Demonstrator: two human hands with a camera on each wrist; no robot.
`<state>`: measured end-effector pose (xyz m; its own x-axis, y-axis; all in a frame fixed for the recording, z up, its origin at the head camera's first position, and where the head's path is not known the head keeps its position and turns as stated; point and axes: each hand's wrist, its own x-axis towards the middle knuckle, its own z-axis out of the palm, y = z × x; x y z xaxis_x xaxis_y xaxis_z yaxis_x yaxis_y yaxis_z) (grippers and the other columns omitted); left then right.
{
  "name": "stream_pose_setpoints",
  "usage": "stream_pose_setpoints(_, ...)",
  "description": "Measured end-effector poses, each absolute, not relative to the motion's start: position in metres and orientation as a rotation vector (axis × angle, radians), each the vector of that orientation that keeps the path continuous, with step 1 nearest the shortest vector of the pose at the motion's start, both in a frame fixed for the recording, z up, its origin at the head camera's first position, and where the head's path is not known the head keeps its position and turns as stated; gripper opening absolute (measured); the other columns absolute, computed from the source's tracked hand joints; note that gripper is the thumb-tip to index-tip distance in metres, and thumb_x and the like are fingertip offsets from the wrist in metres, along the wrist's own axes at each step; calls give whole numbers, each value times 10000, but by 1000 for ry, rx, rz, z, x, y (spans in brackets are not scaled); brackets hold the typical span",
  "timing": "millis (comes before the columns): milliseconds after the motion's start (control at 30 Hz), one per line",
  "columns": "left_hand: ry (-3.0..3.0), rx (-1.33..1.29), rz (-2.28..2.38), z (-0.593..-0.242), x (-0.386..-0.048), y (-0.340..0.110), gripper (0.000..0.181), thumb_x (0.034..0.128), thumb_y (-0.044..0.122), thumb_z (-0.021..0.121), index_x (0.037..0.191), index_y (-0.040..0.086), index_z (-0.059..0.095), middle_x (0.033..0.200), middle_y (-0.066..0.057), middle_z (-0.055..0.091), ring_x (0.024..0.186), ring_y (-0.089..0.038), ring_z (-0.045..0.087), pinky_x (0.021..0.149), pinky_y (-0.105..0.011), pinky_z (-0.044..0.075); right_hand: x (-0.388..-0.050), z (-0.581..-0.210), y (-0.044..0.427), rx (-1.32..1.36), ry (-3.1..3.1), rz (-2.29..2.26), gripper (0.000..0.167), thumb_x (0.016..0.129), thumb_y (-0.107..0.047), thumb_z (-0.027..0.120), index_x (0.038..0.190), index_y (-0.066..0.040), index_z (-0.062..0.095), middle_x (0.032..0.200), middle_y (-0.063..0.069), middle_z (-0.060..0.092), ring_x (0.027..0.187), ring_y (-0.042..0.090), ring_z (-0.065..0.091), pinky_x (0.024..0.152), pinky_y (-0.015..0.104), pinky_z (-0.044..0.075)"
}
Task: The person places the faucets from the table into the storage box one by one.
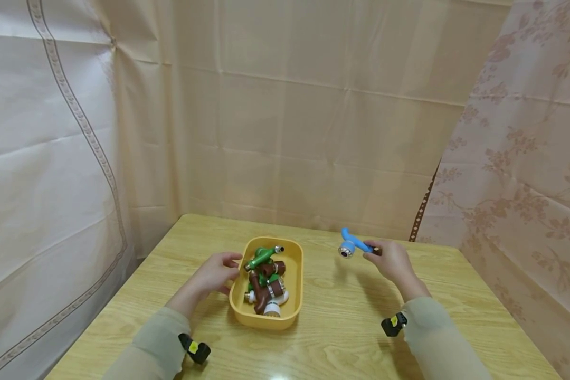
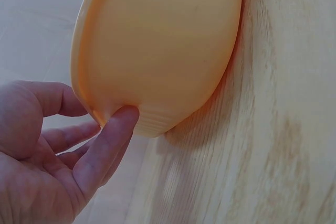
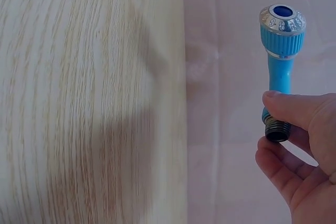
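Note:
My right hand (image 1: 391,261) holds a blue plastic faucet (image 1: 353,241) above the table, right of the bin. In the right wrist view, thumb and fingers pinch the faucet (image 3: 281,74) near its dark threaded end; its ribbed knob has a silvery cap with a blue centre. My left hand (image 1: 218,272) is at the left side of a yellow plastic bin (image 1: 294,279), fingers spread loosely. In the left wrist view, its fingertips touch the outer wall and rim of the bin (image 2: 168,40). Inside lie a green faucet (image 1: 262,257), brown faucets (image 1: 261,298) and a white faucet (image 1: 272,310), partly overlapping.
The bin stands on a light wood-grain table (image 1: 332,327), left of its middle. A beige curtain (image 1: 285,132) hangs behind the table, with pale cloth (image 1: 52,184) on the left and flower-patterned cloth (image 1: 527,184) on the right.

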<state>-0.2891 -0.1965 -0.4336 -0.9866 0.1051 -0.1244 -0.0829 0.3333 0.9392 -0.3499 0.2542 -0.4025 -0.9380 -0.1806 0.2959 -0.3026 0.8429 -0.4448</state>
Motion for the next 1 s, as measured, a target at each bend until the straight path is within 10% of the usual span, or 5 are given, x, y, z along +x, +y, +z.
stream_pose_setpoints(1000,2427,31,1732,-437,-291,-197,496,957,18,575,1451,20,523,1246,-204,572,1019,-305,642,645,-428,629,-343,-396,209,496,-2751,742,319,919,-182,770,1222,-87,748,835,-2,673,676,170,522,563,317,428)
